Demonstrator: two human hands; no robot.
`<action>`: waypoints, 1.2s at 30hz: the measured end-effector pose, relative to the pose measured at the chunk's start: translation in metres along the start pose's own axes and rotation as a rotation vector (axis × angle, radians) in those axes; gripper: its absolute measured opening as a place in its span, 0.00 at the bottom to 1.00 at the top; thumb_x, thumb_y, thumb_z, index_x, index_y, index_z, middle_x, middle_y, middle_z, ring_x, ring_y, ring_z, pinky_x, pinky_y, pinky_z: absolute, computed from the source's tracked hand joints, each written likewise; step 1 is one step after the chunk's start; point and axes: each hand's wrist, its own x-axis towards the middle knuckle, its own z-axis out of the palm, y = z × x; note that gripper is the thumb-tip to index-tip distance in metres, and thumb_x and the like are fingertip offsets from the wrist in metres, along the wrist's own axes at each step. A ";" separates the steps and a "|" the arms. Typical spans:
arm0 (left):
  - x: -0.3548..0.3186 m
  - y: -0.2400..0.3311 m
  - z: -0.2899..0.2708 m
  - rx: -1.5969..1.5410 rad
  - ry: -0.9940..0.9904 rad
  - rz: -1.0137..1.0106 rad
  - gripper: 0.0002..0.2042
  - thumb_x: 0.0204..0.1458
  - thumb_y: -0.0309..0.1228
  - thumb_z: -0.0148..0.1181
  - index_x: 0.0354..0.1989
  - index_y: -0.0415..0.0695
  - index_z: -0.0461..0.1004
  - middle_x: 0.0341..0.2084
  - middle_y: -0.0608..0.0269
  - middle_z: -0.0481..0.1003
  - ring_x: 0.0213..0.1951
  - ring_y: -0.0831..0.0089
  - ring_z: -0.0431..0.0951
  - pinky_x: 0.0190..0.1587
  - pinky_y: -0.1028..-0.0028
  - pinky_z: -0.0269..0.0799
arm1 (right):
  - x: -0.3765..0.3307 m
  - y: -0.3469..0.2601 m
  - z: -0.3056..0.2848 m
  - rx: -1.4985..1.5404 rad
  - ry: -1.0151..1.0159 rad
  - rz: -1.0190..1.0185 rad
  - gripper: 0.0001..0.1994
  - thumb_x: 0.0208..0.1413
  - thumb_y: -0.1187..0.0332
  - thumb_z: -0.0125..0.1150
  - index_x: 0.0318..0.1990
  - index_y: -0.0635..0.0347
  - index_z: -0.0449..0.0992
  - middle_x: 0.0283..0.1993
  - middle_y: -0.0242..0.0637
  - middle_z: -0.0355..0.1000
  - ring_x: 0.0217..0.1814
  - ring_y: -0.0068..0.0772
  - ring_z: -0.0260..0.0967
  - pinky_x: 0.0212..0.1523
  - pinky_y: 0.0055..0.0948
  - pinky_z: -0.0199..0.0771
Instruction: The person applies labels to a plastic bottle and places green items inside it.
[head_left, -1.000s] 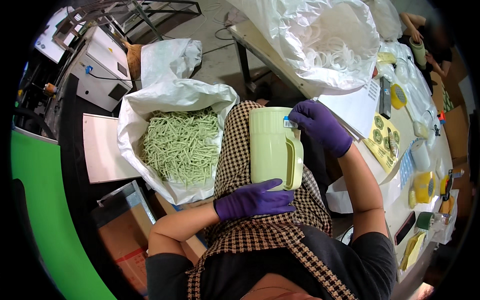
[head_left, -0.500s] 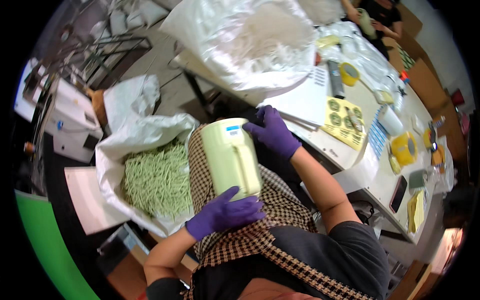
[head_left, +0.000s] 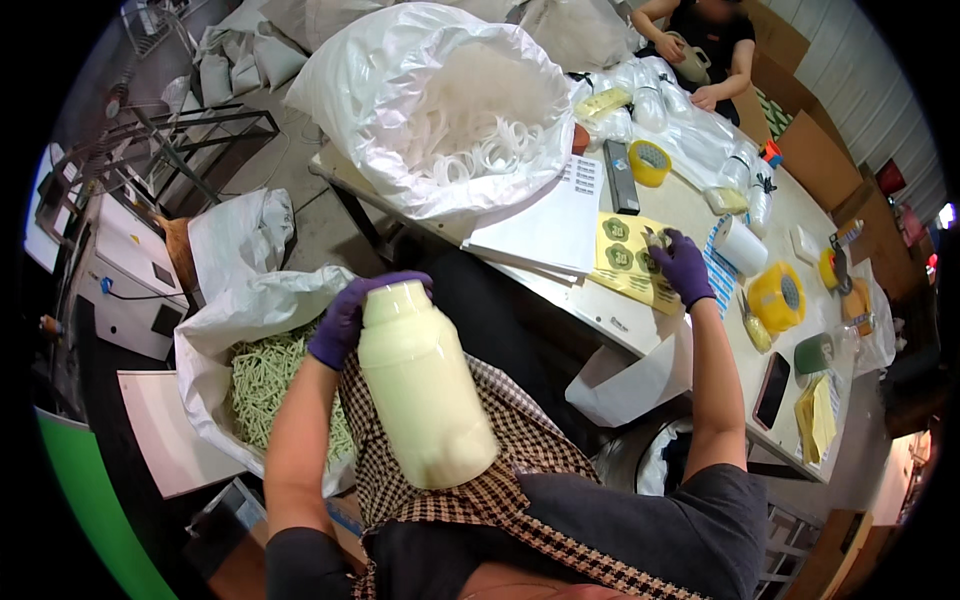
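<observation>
A pale yellow-green plastic jug [head_left: 428,390] lies tilted across my checked apron, its narrower neck end pointing away from me. My left hand [head_left: 342,318] is closed around that neck; some of its fingers are hidden behind it. Over at the table, my right hand [head_left: 686,268] is at a yellow sheet of round dark green stickers [head_left: 622,262]. Its fingers are bent together at the sheet's upper right, by a small greyish thing too unclear to name.
A white sack of translucent rings [head_left: 380,120] stands behind a paper stack [head_left: 535,230]. Tape rolls [head_left: 778,298], a phone [head_left: 771,390] and a green cup-like piece [head_left: 814,353] lie rightward. A sack of green strands [head_left: 262,390] sits left. Another person [head_left: 712,50] works at the far right.
The jug has been turned, so its handle and label no longer show. My left hand has moved from its near end to the neck. My right hand has gone right to the sticker sheet.
</observation>
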 end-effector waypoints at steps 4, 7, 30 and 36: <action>0.022 -0.049 -0.013 -0.137 -0.074 0.132 0.42 0.52 0.62 0.61 0.61 0.33 0.73 0.63 0.42 0.71 0.61 0.56 0.75 0.64 0.60 0.70 | 0.005 0.005 0.014 0.011 -0.065 -0.035 0.25 0.52 0.55 0.68 0.56 0.56 0.78 0.46 0.56 0.76 0.48 0.57 0.76 0.51 0.47 0.75; 0.018 -0.040 -0.029 0.131 0.096 0.205 0.30 0.52 0.55 0.65 0.49 0.37 0.81 0.68 0.42 0.66 0.63 0.54 0.73 0.67 0.58 0.67 | -0.009 -0.026 0.005 0.053 0.094 -0.224 0.21 0.53 0.67 0.64 0.56 0.55 0.78 0.45 0.52 0.74 0.46 0.58 0.75 0.50 0.46 0.75; 0.240 -0.089 0.221 1.903 -0.408 -0.192 0.41 0.51 0.37 0.63 0.74 0.34 0.56 0.73 0.43 0.58 0.49 0.56 0.84 0.44 0.55 0.82 | -0.024 -0.029 0.028 -0.003 0.195 -0.394 0.07 0.58 0.61 0.67 0.40 0.48 0.86 0.37 0.36 0.76 0.35 0.41 0.76 0.34 0.39 0.76; 0.239 -0.093 0.222 1.937 -0.392 -0.162 0.42 0.49 0.37 0.63 0.73 0.32 0.57 0.73 0.37 0.57 0.47 0.58 0.85 0.40 0.57 0.82 | -0.014 -0.038 0.032 -0.085 0.139 -0.306 0.11 0.61 0.58 0.63 0.48 0.45 0.84 0.36 0.37 0.72 0.36 0.42 0.75 0.34 0.41 0.75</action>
